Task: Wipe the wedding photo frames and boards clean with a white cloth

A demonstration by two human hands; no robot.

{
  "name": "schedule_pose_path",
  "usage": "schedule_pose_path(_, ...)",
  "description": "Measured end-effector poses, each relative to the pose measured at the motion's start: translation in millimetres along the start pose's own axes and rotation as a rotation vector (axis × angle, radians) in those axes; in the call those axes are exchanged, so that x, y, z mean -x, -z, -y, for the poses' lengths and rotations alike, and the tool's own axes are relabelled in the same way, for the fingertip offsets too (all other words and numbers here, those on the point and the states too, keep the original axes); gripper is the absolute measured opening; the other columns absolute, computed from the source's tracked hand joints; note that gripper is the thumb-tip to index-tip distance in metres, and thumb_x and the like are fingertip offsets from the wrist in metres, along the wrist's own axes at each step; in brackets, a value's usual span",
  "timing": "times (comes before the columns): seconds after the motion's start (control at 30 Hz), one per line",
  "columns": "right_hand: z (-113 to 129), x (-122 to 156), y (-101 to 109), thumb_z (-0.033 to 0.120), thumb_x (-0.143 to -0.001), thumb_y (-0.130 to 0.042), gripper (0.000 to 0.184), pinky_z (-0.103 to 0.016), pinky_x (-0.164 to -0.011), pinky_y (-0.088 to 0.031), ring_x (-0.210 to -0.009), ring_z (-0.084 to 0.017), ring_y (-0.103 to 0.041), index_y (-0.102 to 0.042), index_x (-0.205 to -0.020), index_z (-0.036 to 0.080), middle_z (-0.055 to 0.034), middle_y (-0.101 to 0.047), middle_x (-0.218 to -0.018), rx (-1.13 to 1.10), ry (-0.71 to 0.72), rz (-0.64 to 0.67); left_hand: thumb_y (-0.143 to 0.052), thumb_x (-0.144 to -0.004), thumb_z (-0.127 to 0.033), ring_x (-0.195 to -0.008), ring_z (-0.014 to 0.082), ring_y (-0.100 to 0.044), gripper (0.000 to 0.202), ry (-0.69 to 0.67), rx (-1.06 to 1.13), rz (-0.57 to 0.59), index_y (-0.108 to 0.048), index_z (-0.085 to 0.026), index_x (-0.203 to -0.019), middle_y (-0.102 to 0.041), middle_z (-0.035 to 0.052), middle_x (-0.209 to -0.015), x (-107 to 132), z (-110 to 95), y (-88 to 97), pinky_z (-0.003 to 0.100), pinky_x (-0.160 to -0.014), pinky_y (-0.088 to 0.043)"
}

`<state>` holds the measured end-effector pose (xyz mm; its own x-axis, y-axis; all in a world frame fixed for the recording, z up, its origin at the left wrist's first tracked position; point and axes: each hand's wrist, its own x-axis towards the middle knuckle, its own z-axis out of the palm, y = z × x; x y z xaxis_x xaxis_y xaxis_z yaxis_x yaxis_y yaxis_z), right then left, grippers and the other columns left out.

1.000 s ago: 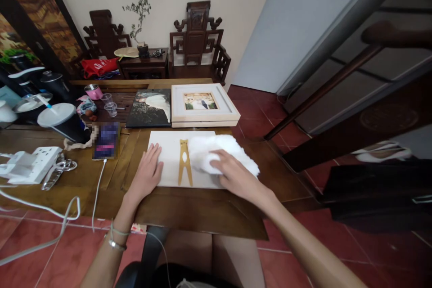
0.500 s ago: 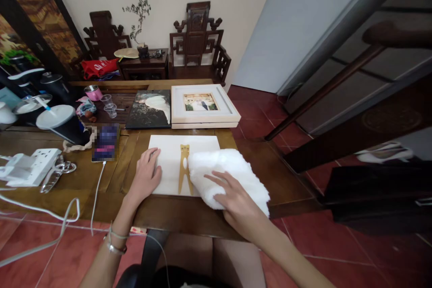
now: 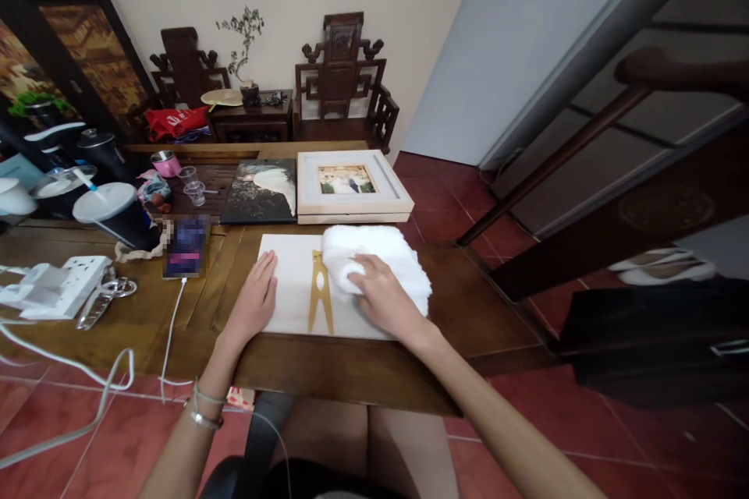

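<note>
So my left hand [image 3: 257,292] is lying flat over the left edge of a white board [image 3: 289,288], palm down, fingers stretched out and sitting pretty close together, not gripping anything. The right hand [image 3: 383,296] is pinching a bunched-up bit of a fluffy white cloth [image 3: 403,261] between thumb and fingers, though the lower fingers are kinda hiding, so I can't tell how they're curled.

The cloth is covering the right part of the board and spilling past its right edge onto the wooden table [image 3: 351,370]. Just left of it, a flat gold shape [image 3: 314,302] with two splayed legs is showing on the board, between the hands. The board itself is lying near the front edge of the table.

Right behind it, a dark photo panel [image 3: 257,195] is lying beside a pale wooden frame [image 3: 380,207] with a photo in it. Over on the left, a phone [image 3: 186,247] is charging off a white cable [image 3: 170,327], and a lidded cup [image 3: 111,210] is standing behind a white power strip [image 3: 82,281]. A silvery metal tool [image 3: 105,296] is lying next to the strip. Two carved chairs [image 3: 345,54] are standing by the back wall.
</note>
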<state>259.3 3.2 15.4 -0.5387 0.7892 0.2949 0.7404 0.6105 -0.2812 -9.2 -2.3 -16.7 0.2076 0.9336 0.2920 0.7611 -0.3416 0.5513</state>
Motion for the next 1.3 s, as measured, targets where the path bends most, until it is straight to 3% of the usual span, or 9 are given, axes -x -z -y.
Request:
schedule_pose_path(0.2,46.0,71.3,41.8,-0.007,-0.054,-0.039,0.045,-0.04,-0.097,-0.044,-0.121,-0.026,-0.048,-0.063,-0.081,0.02,-0.009,-0.058,-0.123,-0.14,0.031,0.166,-0.03,-0.097,-0.027,-0.141,0.0222,-0.03,0.047,-0.008,-0.011,-0.01,-0.041,-0.011,-0.14,-0.039,0.016,-0.149,-0.8,1.0,-1.8,0.046,-0.117,-0.025)
schedule_pose_path(0.33,45.6,63.6,60.2,-0.007,-0.056,-0.038,0.043,-0.036,-0.089,-0.047,-0.107,-0.024,-0.056,-0.061,-0.08,0.019,-0.0102,-0.06,-0.111,-0.185,0.011,0.241,-0.031,-0.096,-0.026,-0.141,0.0223,-0.03,0.047,-0.024,-0.017,-0.018,-0.041,-0.01,-0.139,-0.038,0.0163,-0.149,-1.2,4.8,-4.2,0.046,-0.116,-0.025)
schedule_pose_path(0.43,24.2,31.6,49.3,-0.008,-0.057,-0.038,0.04,-0.039,-0.09,-0.047,-0.108,-0.025,-0.055,-0.059,-0.078,0.019,-0.0115,-0.06,-0.107,-0.163,0.005,0.147,-0.031,-0.096,-0.026,-0.14,0.0221,-0.031,0.047,-0.023,-0.013,-0.033,-0.042,-0.011,-0.139,-0.039,0.0153,-0.148,-1.5,7.6,-5.5,0.045,-0.117,-0.026)
schedule_pose_path(0.57,-3.8,-7.1,17.4,-0.01,-0.058,-0.04,0.038,-0.044,-0.097,-0.044,-0.124,-0.028,-0.044,-0.06,-0.077,0.017,-0.0142,-0.061,-0.112,-0.09,-0.005,0.02,-0.033,-0.095,-0.026,-0.14,0.023,-0.033,0.047,-0.009,-0.011,-0.022,-0.044,-0.008,-0.137,-0.041,0.0163,-0.147,-2.1,7.9,-4.0,0.045,-0.117,-0.026)
schedule_pose_path(0.7,-8.3,-2.0,-4.6,-0.008,-0.058,-0.043,0.04,-0.052,-0.104,-0.037,-0.132,-0.031,-0.036,-0.064,-0.084,0.014,-0.0165,-0.057,-0.125,-0.06,0.018,-0.026,-0.033,-0.094,-0.026,-0.14,0.0232,-0.032,0.048,0.001,-0.014,-0.009,-0.045,-0.006,-0.136,-0.041,0.0171,-0.147,-2.5,5.4,-0.4,0.044,-0.117,-0.025)
schedule_pose_path(0.8,6.1,29.3,-1.4,-0.008,-0.056,-0.042,0.043,-0.052,-0.106,-0.035,-0.133,-0.03,-0.036,-0.065,-0.084,0.015,-0.0153,-0.057,-0.127,-0.082,0.047,0.012,-0.033,-0.094,-0.026,-0.14,0.0226,-0.033,0.048,0.002,-0.012,-0.013,-0.046,-0.007,-0.136,-0.042,0.0166,-0.147,-2.5,4.2,1.0,0.043,-0.117,-0.025)
schedule_pose_path(1.0,44.5,79.1,38.4,-0.009,-0.057,-0.037,0.044,-0.045,-0.103,-0.042,-0.133,-0.026,-0.037,-0.064,-0.08,0.017,-0.013,-0.057,-0.126,-0.17,0.044,0.166,-0.034,-0.094,-0.026,-0.14,0.0222,-0.033,0.046,-0.012,-0.01,-0.04,-0.047,-0.011,-0.136,-0.043,0.0148,-0.146,-3.0,5.6,-0.8,0.044,-0.116,-0.026)
schedule_pose_path(1.13,34.0,58.8,40.5,-0.009,-0.06,-0.037,0.039,-0.043,-0.098,-0.046,-0.128,-0.025,-0.044,-0.06,-0.076,0.018,-0.0156,-0.056,-0.124,-0.152,0.025,0.095,-0.033,-0.095,-0.027,-0.14,0.0225,-0.032,0.047,-0.017,-0.016,-0.039,-0.046,-0.01,-0.136,-0.042,0.0151,-0.147,-3.7,6.5,-1.4,0.044,-0.116,-0.026)
schedule_pose_path(1.3,1.5,8.5,14.0,-0.009,-0.06,-0.041,0.036,-0.048,-0.1,-0.043,-0.128,-0.03,-0.043,-0.061,-0.079,0.015,-0.0189,-0.057,-0.122,-0.048,-0.012,0.008,-0.034,-0.094,-0.026,-0.139,0.0233,-0.034,0.047,-0.018,-0.012,-0.027,-0.048,-0.008,-0.135,-0.043,0.0161,-0.146,-4.7,6.7,0.0,0.044,-0.116,-0.026)
